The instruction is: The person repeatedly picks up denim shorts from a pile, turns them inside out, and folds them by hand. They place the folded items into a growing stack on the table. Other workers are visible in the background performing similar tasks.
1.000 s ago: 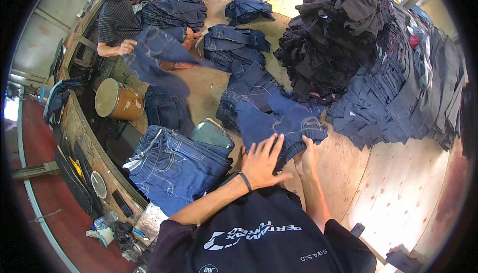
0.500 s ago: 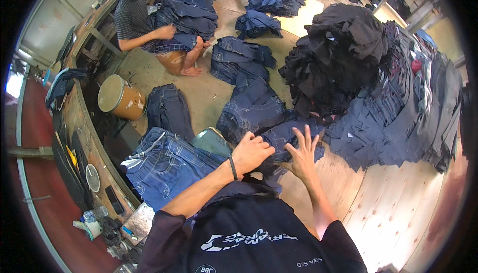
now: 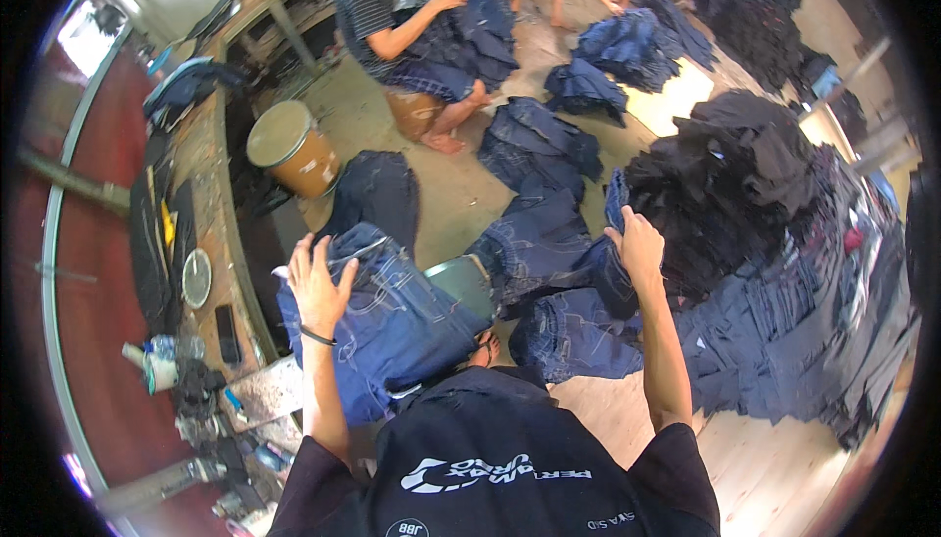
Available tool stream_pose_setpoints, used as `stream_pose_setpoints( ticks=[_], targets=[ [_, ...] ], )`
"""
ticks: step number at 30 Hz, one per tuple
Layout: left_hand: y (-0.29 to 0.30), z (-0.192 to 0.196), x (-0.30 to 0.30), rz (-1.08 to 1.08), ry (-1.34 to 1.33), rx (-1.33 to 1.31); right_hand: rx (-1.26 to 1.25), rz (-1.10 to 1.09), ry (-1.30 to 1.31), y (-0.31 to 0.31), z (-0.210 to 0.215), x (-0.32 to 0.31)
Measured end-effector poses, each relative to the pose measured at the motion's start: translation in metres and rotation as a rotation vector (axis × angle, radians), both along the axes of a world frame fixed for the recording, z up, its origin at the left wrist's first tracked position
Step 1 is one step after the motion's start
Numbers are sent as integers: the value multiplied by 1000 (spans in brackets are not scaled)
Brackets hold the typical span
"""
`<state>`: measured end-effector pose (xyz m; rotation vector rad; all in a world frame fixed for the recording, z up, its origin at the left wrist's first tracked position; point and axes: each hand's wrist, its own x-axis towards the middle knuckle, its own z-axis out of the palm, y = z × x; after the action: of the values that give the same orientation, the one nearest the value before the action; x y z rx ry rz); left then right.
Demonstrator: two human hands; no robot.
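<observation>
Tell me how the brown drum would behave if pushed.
The brown drum would probably keep its shape, looking straight-sided and unsagging. Shoved hard, it might tip, then roll, being round. Its weight is unclear: the top hides any contents.

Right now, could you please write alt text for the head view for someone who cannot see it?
A person's spread left hand touches a pile of blue jeans while the right hand grips dark denim. A seated co-worker is ahead, with a heap of black garments at right.
</observation>
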<state>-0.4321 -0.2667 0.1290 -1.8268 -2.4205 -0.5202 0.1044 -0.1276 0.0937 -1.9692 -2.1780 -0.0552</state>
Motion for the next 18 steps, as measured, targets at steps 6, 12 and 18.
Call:
stream_pose_setpoints(
  ticks=[6,12,18],
  targets=[
    [-76,-36,-72,290,-103,-2,-314,-150,34,16,-121,-102],
    [-84,-59,-96,286,-419,-10,-378,-56,853,-23,-143,-213],
    [-84,-43,-67,185,-133,-15,-275,489,757,-89,-45,-317]
  ],
)
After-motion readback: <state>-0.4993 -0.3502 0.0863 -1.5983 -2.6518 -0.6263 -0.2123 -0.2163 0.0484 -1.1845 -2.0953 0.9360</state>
